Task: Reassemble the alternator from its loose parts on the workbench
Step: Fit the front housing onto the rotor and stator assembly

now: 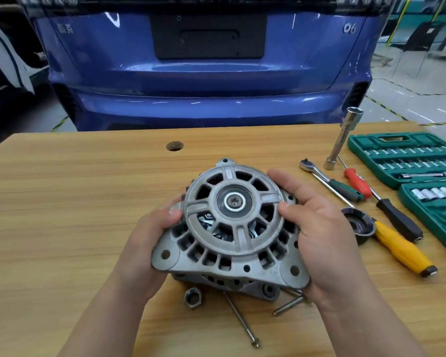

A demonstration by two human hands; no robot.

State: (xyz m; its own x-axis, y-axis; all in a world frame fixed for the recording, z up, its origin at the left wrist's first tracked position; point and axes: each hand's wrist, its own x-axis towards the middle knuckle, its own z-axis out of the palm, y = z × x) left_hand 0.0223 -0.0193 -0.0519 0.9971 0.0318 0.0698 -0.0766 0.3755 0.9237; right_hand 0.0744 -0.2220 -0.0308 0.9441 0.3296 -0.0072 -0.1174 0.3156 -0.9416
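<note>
blue car (216, 81) at back; green socket case (361, 141) rt; red screwdriver (358, 185), yellow screwdriver (402, 249), ratchet (310, 166) left of it.

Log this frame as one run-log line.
left hand: grips alternator left side | right hand: grips alternator right side | loose on workbench: nut, long bolt, pulley

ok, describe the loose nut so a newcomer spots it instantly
On the wooden workbench, find the grey alternator at the centre. Just in front of its near edge lies the nut, left of the long bolts; it alone is short, hexagonal and hollow.
</note>
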